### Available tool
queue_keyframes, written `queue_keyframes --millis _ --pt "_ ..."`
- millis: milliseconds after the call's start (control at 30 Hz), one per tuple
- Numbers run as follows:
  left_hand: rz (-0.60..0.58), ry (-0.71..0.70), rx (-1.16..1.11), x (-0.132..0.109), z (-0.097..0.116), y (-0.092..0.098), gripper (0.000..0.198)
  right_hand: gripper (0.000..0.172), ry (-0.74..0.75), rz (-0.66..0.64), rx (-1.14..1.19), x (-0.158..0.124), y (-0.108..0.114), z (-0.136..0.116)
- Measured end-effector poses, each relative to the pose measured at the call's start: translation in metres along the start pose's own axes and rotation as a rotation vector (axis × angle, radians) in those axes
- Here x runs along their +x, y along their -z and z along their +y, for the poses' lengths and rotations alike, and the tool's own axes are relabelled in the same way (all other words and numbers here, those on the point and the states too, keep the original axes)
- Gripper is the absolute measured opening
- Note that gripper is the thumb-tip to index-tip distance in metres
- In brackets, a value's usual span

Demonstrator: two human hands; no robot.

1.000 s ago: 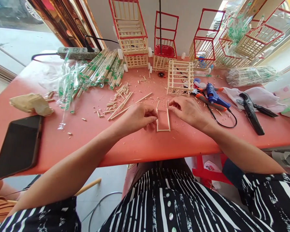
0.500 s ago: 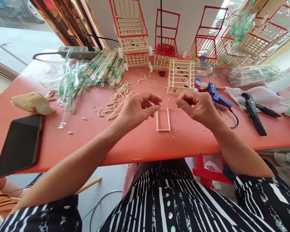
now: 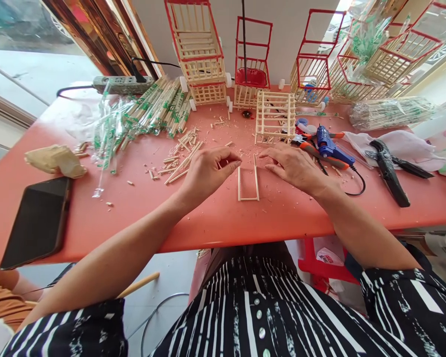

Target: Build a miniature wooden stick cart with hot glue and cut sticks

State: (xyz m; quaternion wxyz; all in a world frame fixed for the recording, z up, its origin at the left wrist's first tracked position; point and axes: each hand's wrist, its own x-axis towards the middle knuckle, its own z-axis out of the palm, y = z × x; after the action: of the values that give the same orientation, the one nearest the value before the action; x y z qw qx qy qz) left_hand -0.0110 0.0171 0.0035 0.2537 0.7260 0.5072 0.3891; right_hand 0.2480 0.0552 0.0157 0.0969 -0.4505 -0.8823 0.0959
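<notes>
A narrow U-shaped frame of thin wooden sticks [image 3: 249,199] lies flat on the table between my hands, its crosspiece towards me. My left hand [image 3: 211,171] is at the frame's far left end, thumb and forefinger brought together; whatever may be between the tips is too small to make out. Across from it, my right hand [image 3: 293,168] hovers near the far right end with its fingers stretched and thumb apart, holding nothing visible. Just beyond stands a stick lattice [image 3: 275,116]. Loose cut sticks [image 3: 184,158] are scattered beside my left hand.
Finished stick carts [image 3: 202,69] with red edges line the back. Wrapped chopsticks [image 3: 159,106], a power strip [image 3: 122,85] and a phone [image 3: 37,220] are on the left. A blue glue gun [image 3: 330,144], orange-handled pliers [image 3: 319,154] and a black-handled tool [image 3: 388,171] lie right.
My right hand has uncurled and its fingers now stretch towards the frame. My left thumb and forefinger have come closer together. The whole view has shifted slightly.
</notes>
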Motion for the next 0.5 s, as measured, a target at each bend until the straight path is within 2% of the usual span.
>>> queue_keyframes --millis 133,267,367,500 --pt "0.037 -0.023 0.020 0.0016 -0.0075 -0.0026 0.015 0.016 0.005 -0.020 0.021 0.0058 -0.0037 0.0018" --pt "0.051 -0.061 -0.014 0.0018 -0.0090 -0.0055 0.015 0.007 0.027 0.016 0.048 0.0047 -0.0026 0.0045" --pt "0.071 -0.075 -0.034 0.0008 -0.0051 -0.0069 0.015 0.004 0.101 0.088 0.140 0.0016 0.0013 0.0054" --pt "0.098 -0.079 -0.047 0.0007 -0.0008 -0.0072 0.015 0.010 0.205 0.203 0.281 0.0007 0.0056 0.0053"
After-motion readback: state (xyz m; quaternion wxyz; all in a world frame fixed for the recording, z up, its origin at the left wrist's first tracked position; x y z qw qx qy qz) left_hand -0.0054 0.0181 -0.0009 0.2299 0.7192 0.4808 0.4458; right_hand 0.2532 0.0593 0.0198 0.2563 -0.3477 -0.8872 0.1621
